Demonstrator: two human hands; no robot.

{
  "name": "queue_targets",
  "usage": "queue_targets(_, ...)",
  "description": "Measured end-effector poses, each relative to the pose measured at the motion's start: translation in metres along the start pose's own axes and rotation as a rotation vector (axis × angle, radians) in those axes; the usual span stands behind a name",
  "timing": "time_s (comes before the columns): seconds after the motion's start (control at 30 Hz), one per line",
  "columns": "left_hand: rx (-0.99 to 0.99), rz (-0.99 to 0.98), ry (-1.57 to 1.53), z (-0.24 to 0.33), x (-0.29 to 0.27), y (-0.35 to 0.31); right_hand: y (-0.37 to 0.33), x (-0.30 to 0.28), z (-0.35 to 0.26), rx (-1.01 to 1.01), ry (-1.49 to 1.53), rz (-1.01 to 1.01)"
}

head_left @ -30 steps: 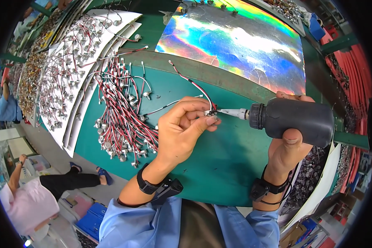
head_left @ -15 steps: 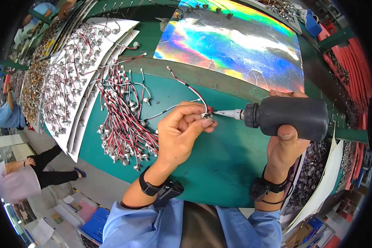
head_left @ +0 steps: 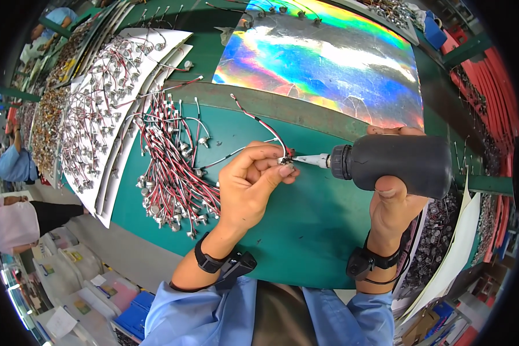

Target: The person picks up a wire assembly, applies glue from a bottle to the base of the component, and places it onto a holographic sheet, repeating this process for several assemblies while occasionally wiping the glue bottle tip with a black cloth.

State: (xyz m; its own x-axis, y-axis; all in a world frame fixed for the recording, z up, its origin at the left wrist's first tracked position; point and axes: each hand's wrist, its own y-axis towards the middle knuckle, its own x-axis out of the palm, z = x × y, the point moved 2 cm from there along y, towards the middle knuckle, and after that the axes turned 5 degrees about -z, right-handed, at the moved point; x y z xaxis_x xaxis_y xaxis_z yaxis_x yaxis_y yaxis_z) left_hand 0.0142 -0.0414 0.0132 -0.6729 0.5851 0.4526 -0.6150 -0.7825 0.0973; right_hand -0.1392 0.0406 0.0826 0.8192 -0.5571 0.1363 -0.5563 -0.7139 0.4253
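Note:
Between the thumb and fingers of my left hand (head_left: 251,181) is a small silver component with red, black and white wires (head_left: 285,161), its leads curving up and away. My right hand (head_left: 395,205) is closed round a black squeeze bottle (head_left: 401,164), which lies sideways with its pale pointed nozzle (head_left: 312,161) facing left. The nozzle's tip reaches the top of the component; whether they touch is too small to tell. Left of my left hand, a large bundle of similar wired components (head_left: 176,173) lies on the green work mat (head_left: 305,230).
Beyond the mat lies a shiny rainbow-reflecting sheet (head_left: 328,57). White boards (head_left: 106,115) covered with wired components stand at the left. Dark small parts (head_left: 432,248) and red strips (head_left: 490,115) are at the right. A person (head_left: 14,225) is in the aisle at the left.
The bottle in my right hand has moved left, bringing its nozzle tip up to the component. My left hand has barely shifted. The person in the aisle has moved.

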Motion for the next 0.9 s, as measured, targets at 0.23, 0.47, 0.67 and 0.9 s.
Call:
queue_targets(0.23,-0.023,0.013,0.021,0.001,-0.001,0.001,0.004,-0.004,-0.001,-0.031,-0.003,-0.001)
queue_targets(0.47,-0.011,0.042,0.1,0.013,-0.003,0.003,0.017,-0.028,-0.012,-0.039,-0.213,0.132)
queue_targets(0.67,0.072,0.166,0.563,0.069,-0.005,0.056,0.022,-0.071,-0.02,-0.05,-0.32,0.275)
queue_targets(0.9,-0.02,0.192,1.058,0.066,-0.069,0.226,0.027,-0.084,-0.025,-0.063,-0.258,0.337)
